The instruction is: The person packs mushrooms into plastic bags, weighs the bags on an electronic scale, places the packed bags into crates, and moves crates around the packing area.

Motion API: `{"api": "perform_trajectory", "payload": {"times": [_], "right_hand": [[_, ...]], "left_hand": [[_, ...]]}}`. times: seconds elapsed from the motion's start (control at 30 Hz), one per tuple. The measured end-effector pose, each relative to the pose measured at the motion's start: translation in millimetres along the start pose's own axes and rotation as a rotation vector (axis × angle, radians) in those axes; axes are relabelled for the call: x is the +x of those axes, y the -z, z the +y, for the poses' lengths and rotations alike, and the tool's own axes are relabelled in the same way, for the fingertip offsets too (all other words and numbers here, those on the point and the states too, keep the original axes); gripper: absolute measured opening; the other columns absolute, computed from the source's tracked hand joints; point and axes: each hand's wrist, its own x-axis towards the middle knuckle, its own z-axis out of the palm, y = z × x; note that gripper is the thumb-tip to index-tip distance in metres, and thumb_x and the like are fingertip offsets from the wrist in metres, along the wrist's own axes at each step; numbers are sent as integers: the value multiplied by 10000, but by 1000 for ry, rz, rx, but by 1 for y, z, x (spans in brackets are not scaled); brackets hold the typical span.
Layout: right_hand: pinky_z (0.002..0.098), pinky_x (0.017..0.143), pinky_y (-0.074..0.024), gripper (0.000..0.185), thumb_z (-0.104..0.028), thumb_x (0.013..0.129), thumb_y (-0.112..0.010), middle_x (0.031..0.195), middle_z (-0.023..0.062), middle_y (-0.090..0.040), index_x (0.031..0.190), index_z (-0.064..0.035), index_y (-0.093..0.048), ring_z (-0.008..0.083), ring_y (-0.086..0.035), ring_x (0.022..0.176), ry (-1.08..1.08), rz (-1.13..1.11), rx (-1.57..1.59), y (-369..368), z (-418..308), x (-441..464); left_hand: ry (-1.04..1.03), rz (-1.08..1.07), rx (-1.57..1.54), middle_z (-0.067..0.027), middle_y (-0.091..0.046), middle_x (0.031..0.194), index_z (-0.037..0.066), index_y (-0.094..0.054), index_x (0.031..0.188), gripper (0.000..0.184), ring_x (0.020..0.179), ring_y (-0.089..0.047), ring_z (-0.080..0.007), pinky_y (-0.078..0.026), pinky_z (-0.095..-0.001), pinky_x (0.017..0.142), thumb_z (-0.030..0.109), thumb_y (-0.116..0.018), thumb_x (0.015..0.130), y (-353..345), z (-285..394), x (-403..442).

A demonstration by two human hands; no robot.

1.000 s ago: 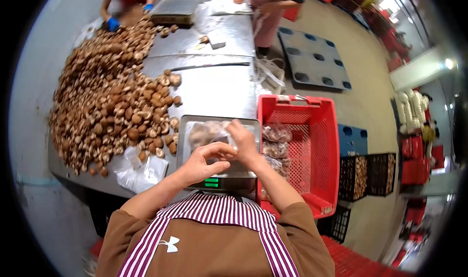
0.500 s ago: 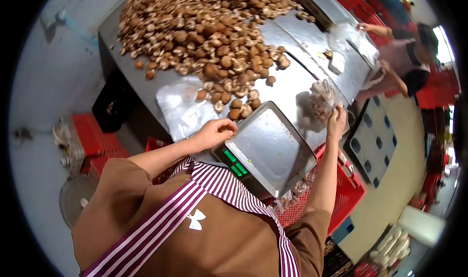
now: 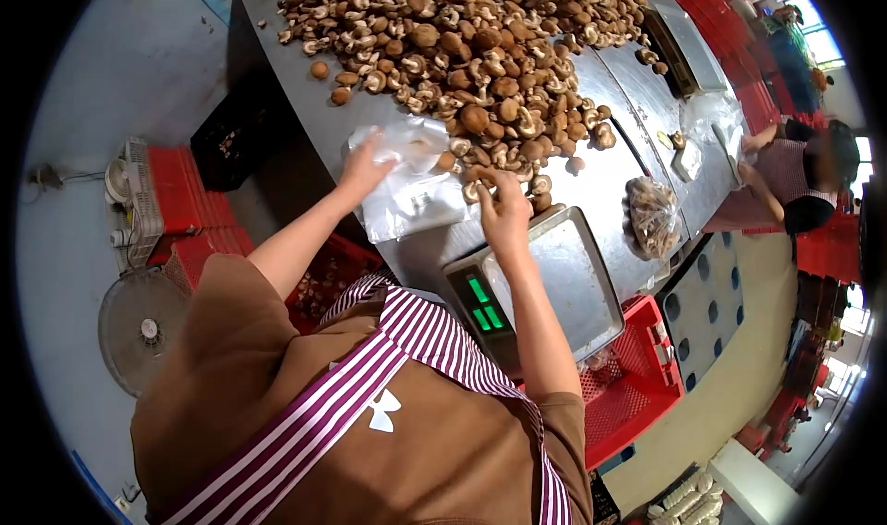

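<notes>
My left hand (image 3: 366, 168) is at the left edge of the clear plastic bags (image 3: 416, 206), fingers apart and touching the film. The upper part of the bags looks raised and crumpled. My right hand (image 3: 504, 213) reaches over the near edge of the shiitake mushroom pile (image 3: 480, 40), its fingers closed around a mushroom (image 3: 474, 190). Under my right forearm is a scale with a metal tray (image 3: 571, 280) and a green lit display (image 3: 482, 305). A filled bag of mushrooms (image 3: 654, 218) rests on the table to the right of the scale.
A red crate (image 3: 637, 386) stands below the scale, bagged mushrooms inside. Across the metal table (image 3: 617, 155), another person (image 3: 802, 169) handles clear plastic. A fan (image 3: 143, 326) and red crates (image 3: 189, 192) are at the left. A grey pallet (image 3: 707, 294) lies on the floor.
My right hand has let go of the bag of mushrooms on the table and moved left to the pile. My left hand has moved from beside the scale onto the plastic bags.
</notes>
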Motion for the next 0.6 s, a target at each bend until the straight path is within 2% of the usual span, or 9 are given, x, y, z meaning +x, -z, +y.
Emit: {"api": "perform_trajectory", "payload": {"times": [0.07,0.13,0.2,0.27,0.33,0.37,0.4,0.47,0.6], "right_hand": [[426,791,-472,198,-40,838,-662,982,152,-618,1036,-35,-643,355,-591,924,117,-2,-1,-28,-12,14],[412,798,-480,195,-29,845,-656,939,148,-618,1039,-37,-635,340,-601,911,155,-30,-37,-55,-21,24],[439,783,-477,218,-4,806,-666,924,167,-611,1019,-37,-636,376,-592,895,237,-19,-16,-91,-21,28],[452,791,-479,217,-26,814,-656,915,173,-607,1030,-47,-649,382,-594,892,240,-167,-39,-121,-20,23],[456,793,-483,209,-72,823,-648,901,177,-604,1031,-51,-661,376,-601,880,243,-244,-86,-157,-4,12],[452,784,-482,179,-127,802,-664,922,160,-606,963,-48,-673,358,-585,898,108,-283,-99,-170,0,5],[452,784,-482,179,-127,802,-664,922,160,-606,963,-48,-673,358,-585,898,108,-282,-107,-175,8,0],[456,803,-488,194,-131,816,-660,984,153,-616,988,-42,-664,356,-589,932,155,-325,-319,-178,14,-10],[423,800,-483,177,-155,818,-655,1035,136,-598,972,-68,-667,327,-579,956,262,-373,-504,-173,12,-27]], "left_hand": [[31,-563,-157,-186,-648,1141,71,-607,1269,516,1093,-597,-352,-466,-411,976,246,-725,799,0,-2,-20],[-241,-731,98,-170,-649,1130,72,-631,1228,484,1086,-578,-360,-450,-423,982,244,-728,786,7,15,-55],[-379,-766,104,-177,-617,1223,57,-622,1238,477,1169,-543,-364,-428,-438,1019,211,-694,792,13,13,-75],[-377,-659,43,-165,-641,1173,56,-669,1136,388,1102,-581,-348,-470,-424,938,177,-687,768,20,7,-75],[-33,-532,-159,-153,-663,1023,48,-695,983,244,992,-620,-321,-498,-401,834,163,-682,768,31,-1,-61],[-194,-263,-95,-135,-641,856,31,-680,853,134,896,-638,-302,-504,-384,758,142,-669,780,35,-3,-54],[-139,-247,-74,-139,-617,923,40,-668,933,171,951,-609,-321,-492,-402,821,136,-671,792,35,-16,-43],[-270,16,-38,-149,-594,1089,61,-643,1062,278,1043,-566,-348,-471,-421,896,142,-684,799,32,-36,-21],[-262,43,20,-159,-547,1200,75,-601,1158,369,1121,-519,-378,-444,-440,960,155,-689,808,10,-56,7]]}}
